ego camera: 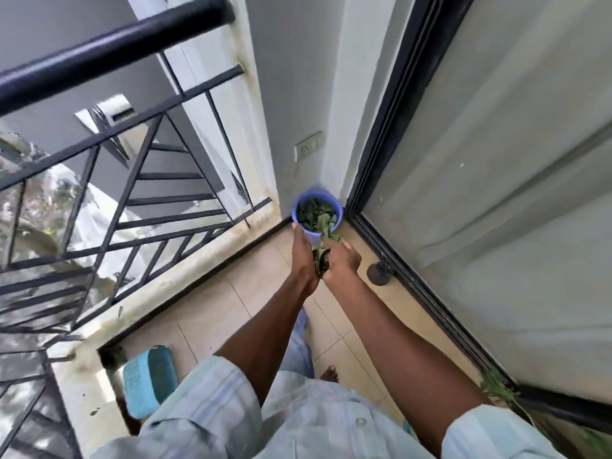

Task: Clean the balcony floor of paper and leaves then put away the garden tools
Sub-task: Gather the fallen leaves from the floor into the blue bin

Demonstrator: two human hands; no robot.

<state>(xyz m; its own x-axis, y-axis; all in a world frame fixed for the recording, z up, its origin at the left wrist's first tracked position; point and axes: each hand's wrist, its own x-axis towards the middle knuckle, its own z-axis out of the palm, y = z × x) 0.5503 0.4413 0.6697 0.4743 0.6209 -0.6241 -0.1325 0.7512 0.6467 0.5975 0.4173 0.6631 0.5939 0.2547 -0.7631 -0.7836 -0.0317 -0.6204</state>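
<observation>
Right now the right hand (341, 261) is clenched around a bunch of green leaves (323, 260), some sticking out above the fist and leaning over the rim of a blue plastic cup (299, 203), while the left hand (303, 256) reaches alongside it, fingertips at the near edge of the cup; whether it grasps the cup or only steadies it, and how its fingers lie, cannot be told from this angle. The cup sits in the far corner of the balcony, where the grey wall meets the black sliding-door frame (397, 154), and it is already well filled with dark leaves. By the look of it the step in hand is the leaf clearing — stuffing a gathered handful into the cup. The next move calls for pushing the bunch down past the rim and letting go without spilling, since the cup is close to full. Further out, the tiled floor (265, 309) looks mostly clean near the hands; a small dark object (381, 273) stands by the door track, more greenery (496, 389) lies against the frame at lower right, and a turquoise basket (149, 382) rests beside the railing (139, 167) ledge — so collecting seems unfinished.
</observation>
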